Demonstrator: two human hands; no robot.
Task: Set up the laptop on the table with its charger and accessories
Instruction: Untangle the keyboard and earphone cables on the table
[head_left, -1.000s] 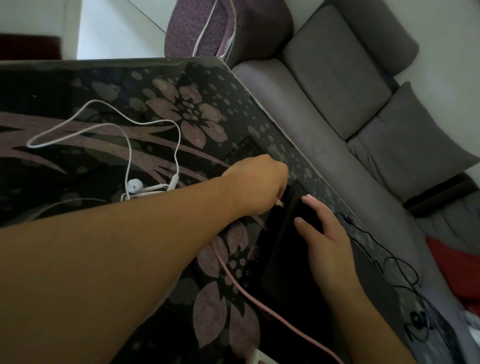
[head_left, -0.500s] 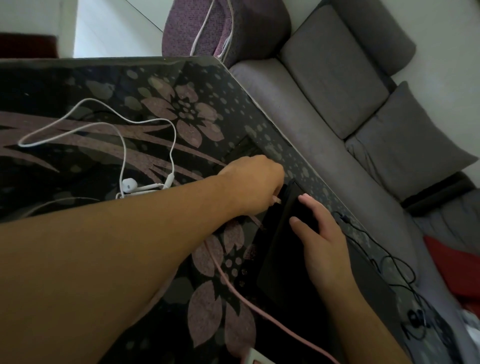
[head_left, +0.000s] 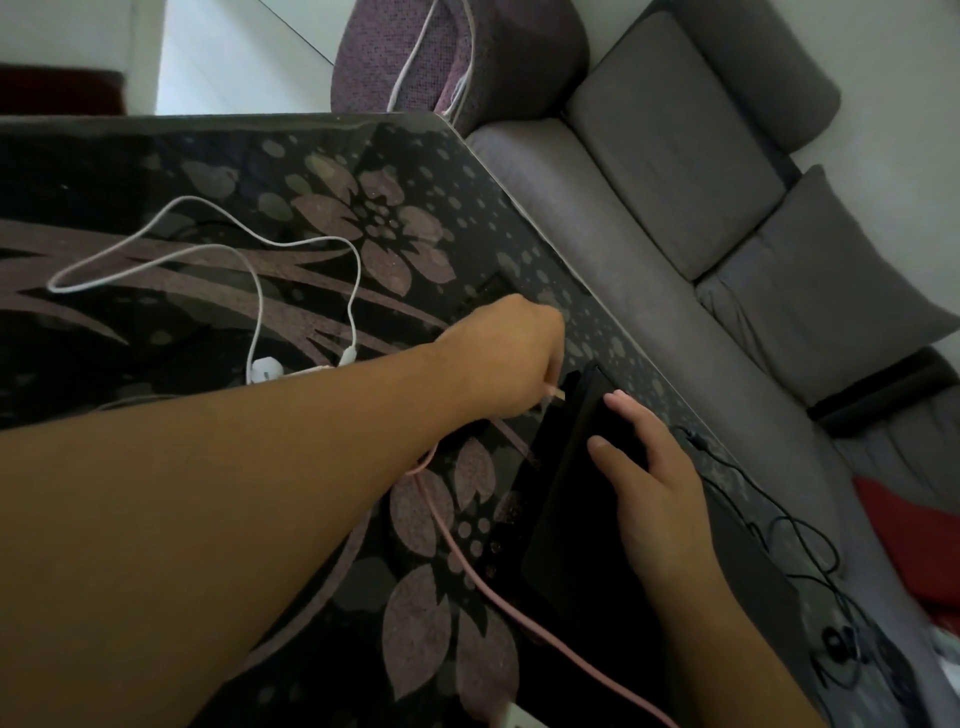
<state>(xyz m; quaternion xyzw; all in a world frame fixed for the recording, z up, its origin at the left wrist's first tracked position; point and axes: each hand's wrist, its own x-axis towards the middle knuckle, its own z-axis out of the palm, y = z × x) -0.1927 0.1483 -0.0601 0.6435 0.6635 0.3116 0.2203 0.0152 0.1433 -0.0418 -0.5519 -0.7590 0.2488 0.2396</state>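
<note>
My left hand (head_left: 506, 358) is curled around the plug end of a pink cable (head_left: 511, 597); the plug tip (head_left: 557, 394) sticks out past my fingers, just beside the left side edge of the laptop (head_left: 576, 499). Whether the tip touches a port I cannot tell: the laptop's edge is dark.

The laptop is black, closed, lying flat near the right edge of the table (head_left: 218, 171), with its far corner close to that edge. My right hand (head_left: 644, 478) rests flat on the lid, fingers straight and slightly spread, pointing toward the far corner of the lid.

The pink cable runs from my left hand back along the laptop's left side toward the near edge of the table, ending near a white block (head_left: 519, 719) that is cut off by the frame.

White wired earphones (head_left: 265, 369) lie on the table left of my left forearm, their cord looping toward the far left. A thin black cable (head_left: 779, 525) trails along the right edge of the table, beside the laptop.

The table top is dark glass with a pink flower pattern. A grey sofa (head_left: 691, 171) stands along its right edge.
</note>
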